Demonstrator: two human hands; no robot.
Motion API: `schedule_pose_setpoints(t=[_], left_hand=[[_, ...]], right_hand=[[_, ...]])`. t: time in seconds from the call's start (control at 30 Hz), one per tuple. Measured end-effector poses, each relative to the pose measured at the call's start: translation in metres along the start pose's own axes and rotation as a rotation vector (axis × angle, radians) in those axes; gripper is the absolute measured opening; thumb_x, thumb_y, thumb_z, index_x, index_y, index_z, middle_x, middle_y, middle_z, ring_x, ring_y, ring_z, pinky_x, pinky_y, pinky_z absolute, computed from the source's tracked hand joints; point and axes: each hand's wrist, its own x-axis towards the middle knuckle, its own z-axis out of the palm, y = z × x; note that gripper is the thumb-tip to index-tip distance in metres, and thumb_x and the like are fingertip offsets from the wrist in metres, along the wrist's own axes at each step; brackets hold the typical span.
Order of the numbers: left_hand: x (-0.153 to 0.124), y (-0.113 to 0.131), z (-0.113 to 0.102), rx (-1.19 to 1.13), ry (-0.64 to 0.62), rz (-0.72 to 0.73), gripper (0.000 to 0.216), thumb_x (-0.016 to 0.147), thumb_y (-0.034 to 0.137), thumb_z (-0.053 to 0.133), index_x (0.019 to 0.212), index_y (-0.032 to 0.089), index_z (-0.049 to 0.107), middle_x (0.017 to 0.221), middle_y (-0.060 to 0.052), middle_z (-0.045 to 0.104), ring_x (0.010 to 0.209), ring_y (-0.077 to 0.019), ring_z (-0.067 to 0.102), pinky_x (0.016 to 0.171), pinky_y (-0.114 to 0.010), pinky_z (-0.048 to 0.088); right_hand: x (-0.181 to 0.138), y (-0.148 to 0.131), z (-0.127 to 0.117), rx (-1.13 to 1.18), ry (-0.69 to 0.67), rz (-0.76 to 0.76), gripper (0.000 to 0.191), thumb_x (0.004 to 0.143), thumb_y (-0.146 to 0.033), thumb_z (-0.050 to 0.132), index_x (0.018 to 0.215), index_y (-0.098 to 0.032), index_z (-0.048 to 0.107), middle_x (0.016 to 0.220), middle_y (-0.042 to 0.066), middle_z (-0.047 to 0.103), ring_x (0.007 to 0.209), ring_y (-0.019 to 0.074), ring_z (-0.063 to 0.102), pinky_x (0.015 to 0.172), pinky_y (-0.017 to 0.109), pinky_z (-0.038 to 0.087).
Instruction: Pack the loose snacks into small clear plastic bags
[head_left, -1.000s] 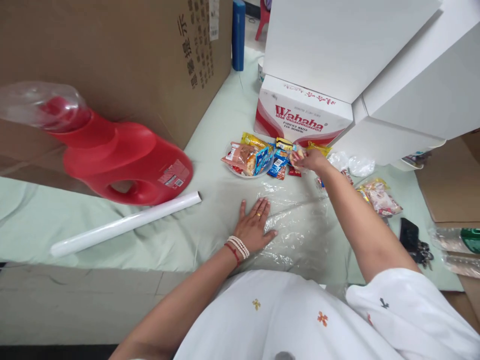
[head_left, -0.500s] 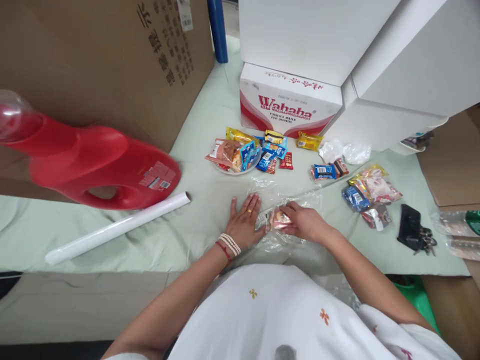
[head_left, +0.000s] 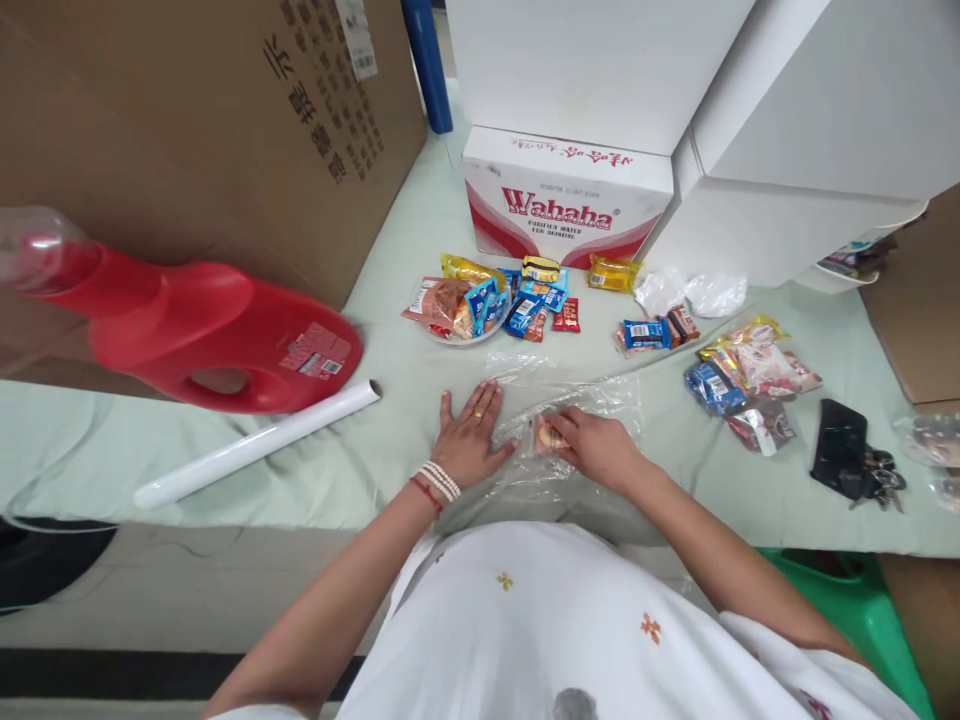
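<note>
My left hand (head_left: 472, 436) lies flat on the cloth, fingers spread, at the left edge of a clear plastic sheet (head_left: 611, 405). On that sheet my right hand (head_left: 598, 445) grips a small pink snack packet (head_left: 548, 436) with a round pale biscuit showing in it. Part of the packet is hidden under my fingers. Beyond my hands sits a clear bowl (head_left: 471, 335) of wrapped snacks. Several blue snack packets (head_left: 523, 315), a red packet (head_left: 567, 315) and yellow packets (head_left: 612, 273) lie to its right.
A red detergent bottle (head_left: 187, 310) and a white roll (head_left: 255, 445) are on the left, by a cardboard box (head_left: 210, 130). A Wahaha box (head_left: 566, 200) stands behind. Bagged snacks (head_left: 757, 370) and a black pouch with keys (head_left: 840, 448) lie right.
The view has shifted slightly. My right hand and the pink packet have moved a little left on the sheet, while my left hand stays flat on the cloth.
</note>
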Motion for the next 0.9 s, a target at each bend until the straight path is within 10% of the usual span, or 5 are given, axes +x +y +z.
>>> schedule_pose_setpoints(t=[0.47,0.63,0.73,0.9], left_hand=[[-0.008,-0.009,-0.004,0.027,0.082,-0.003,0.094,0.093,0.061,0.057,0.166,0.015,0.021,0.171,-0.024,0.023,0.159,-0.0415,0.025,0.123,-0.076,-0.005],[-0.026,-0.007,-0.011,0.070,0.212,0.225,0.061,0.097,0.036,0.059,0.156,0.042,0.044,0.166,-0.006,0.044,0.161,-0.0354,0.023,0.122,-0.073,-0.016],[-0.031,-0.014,-0.016,0.015,0.134,0.326,0.064,0.092,0.019,0.055,0.150,0.044,0.050,0.159,-0.002,0.054,0.159,-0.0318,0.028,0.122,-0.072,-0.017],[-0.035,-0.033,-0.019,-0.150,-0.130,0.368,0.080,0.073,0.022,0.062,0.152,0.028,0.051,0.170,-0.010,0.036,0.162,-0.0395,0.016,0.123,-0.074,-0.010]], right_hand=[[-0.005,0.010,-0.005,-0.002,0.042,-0.042,0.059,0.096,-0.036,0.066,0.152,-0.025,0.050,0.152,0.014,0.054,0.105,0.0265,0.071,0.077,0.032,0.053],[-0.048,0.021,0.004,0.156,0.251,-0.108,0.062,0.099,-0.052,0.060,0.153,-0.025,0.046,0.152,0.016,0.052,0.121,0.0301,0.064,0.088,0.040,0.057],[-0.082,0.030,0.029,0.147,0.315,-0.237,0.063,0.095,-0.055,0.067,0.147,-0.022,0.054,0.147,0.018,0.056,0.125,0.0341,0.057,0.102,0.053,0.051],[-0.104,0.039,0.064,0.151,0.454,-0.190,0.028,0.097,-0.011,0.054,0.118,-0.022,0.071,0.132,0.015,0.065,0.119,0.0305,0.056,0.096,0.050,0.054]])
